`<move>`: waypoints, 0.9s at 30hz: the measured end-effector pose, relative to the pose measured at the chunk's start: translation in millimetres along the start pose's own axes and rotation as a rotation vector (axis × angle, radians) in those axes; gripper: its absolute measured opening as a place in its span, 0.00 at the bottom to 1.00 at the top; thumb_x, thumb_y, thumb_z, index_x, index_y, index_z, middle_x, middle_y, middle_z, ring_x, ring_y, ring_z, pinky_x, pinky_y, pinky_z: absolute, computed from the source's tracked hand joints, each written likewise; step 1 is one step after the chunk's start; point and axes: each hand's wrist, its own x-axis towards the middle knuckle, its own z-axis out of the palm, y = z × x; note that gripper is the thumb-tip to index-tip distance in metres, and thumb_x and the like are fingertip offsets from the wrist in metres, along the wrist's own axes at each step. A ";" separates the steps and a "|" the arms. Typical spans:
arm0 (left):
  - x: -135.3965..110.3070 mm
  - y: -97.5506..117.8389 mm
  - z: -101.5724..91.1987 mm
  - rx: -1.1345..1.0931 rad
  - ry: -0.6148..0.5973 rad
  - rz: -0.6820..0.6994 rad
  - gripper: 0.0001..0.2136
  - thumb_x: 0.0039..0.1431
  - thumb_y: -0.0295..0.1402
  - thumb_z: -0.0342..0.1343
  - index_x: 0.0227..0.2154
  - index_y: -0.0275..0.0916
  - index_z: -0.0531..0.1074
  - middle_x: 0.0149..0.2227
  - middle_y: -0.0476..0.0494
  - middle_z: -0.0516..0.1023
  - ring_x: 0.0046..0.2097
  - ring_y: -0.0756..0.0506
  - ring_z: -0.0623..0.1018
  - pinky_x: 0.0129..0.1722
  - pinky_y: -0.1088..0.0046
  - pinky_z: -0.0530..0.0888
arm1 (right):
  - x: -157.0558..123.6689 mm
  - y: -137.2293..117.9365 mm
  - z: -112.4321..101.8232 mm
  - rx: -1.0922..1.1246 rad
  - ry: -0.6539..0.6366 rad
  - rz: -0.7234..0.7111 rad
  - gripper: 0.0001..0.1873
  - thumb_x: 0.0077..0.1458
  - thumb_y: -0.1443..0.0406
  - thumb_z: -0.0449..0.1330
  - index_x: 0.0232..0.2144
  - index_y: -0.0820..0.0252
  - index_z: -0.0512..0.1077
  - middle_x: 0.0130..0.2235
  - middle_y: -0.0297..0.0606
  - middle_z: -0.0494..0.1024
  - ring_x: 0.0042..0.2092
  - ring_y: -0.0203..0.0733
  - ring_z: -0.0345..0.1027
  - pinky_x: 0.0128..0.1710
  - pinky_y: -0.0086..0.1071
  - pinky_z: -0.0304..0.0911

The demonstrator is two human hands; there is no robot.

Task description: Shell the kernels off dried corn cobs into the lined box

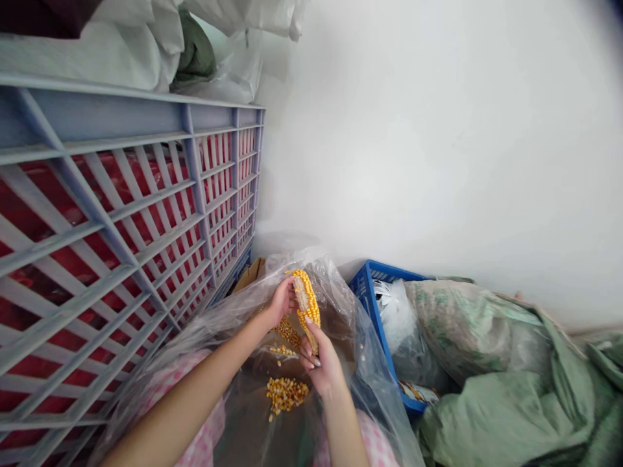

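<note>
A partly stripped ear of corn (307, 299) is held upright between both hands, over a clear plastic bag (384, 376) spread across the lap. Pale bare cob shows along its left side, while yellow kernels cover the rest. My left hand (282, 302) grips the upper left side of the ear, its fingers curled behind it. Lower down, my right hand (321, 360) wraps the bottom end, with the thumb pressed on the kernels. Loose corn kernels (286, 394) lie in a pile in the bag, and more are scattered below the ear.
A tall grey-purple plastic crate (131, 259) with red contents stands close on the left. On the right, a blue basket (374, 318) holds plastic bags, beside green and woven sacks (506, 415). A white wall (428, 143) rises behind.
</note>
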 end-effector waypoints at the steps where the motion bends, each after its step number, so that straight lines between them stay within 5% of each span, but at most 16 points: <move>1: -0.8 1.2 0.1 -0.014 -0.007 0.002 0.19 0.55 0.45 0.41 0.37 0.37 0.69 0.22 0.48 0.70 0.22 0.49 0.70 0.26 0.73 0.64 | -0.6 -0.4 0.3 0.005 -0.007 0.002 0.17 0.38 0.57 0.65 0.21 0.58 0.60 0.13 0.21 0.55 0.15 0.23 0.34 0.16 0.25 0.29; 12: 2.0 2.8 -1.6 -0.009 -0.013 -0.003 0.29 0.55 0.55 0.36 0.43 0.36 0.68 0.28 0.44 0.75 0.29 0.46 0.73 0.30 0.71 0.66 | -1.2 0.4 1.1 0.035 -0.010 0.035 0.17 0.38 0.58 0.65 0.23 0.59 0.62 0.12 0.21 0.55 0.15 0.23 0.33 0.15 0.23 0.29; 19: 4.5 -3.4 -0.4 -0.044 -0.060 0.057 0.20 0.58 0.46 0.44 0.43 0.36 0.69 0.32 0.43 0.76 0.33 0.47 0.73 0.34 0.73 0.66 | 0.4 -1.6 -0.1 0.164 -0.060 0.078 0.15 0.39 0.59 0.65 0.22 0.60 0.62 0.11 0.21 0.55 0.14 0.22 0.32 0.14 0.21 0.31; 27: 1.5 11.0 -3.2 -0.069 -0.048 -0.030 0.25 0.58 0.51 0.36 0.41 0.36 0.68 0.29 0.43 0.75 0.30 0.45 0.73 0.31 0.70 0.66 | 1.7 0.0 -1.2 0.127 -0.039 0.072 0.14 0.38 0.61 0.65 0.23 0.60 0.63 0.10 0.20 0.56 0.13 0.21 0.34 0.13 0.20 0.31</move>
